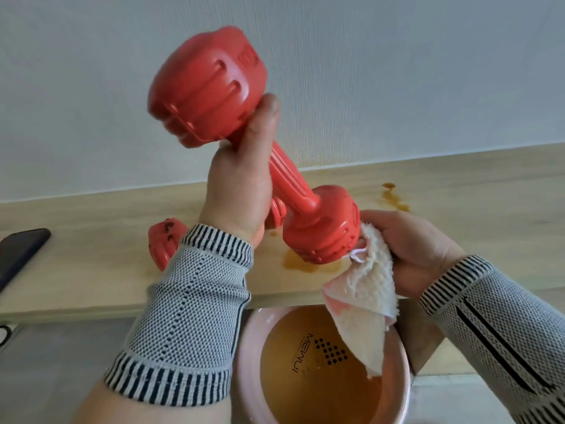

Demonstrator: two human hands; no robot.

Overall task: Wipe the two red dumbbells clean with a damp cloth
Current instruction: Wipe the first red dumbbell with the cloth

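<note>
- The left hand [241,179], in the middle of the frame, is curled round the handle of a red dumbbell [260,148] and holds it tilted in the air, one head at upper left, the other lower right.
- The right hand [409,249], at right of centre, grips a white cloth [363,289] and presses it against the dumbbell's lower head.
- The cloth's free end hangs down into a pink basin [244,362] of brownish water at the bottom of the frame.
- A second dumbbell [163,240] lies on the wooden bench [91,264], partly hidden behind the left wrist, with dark marks on it.
- A dark phone [21,252] lies at the left edge.
- Brown stains [394,197] mark the bench.
</note>
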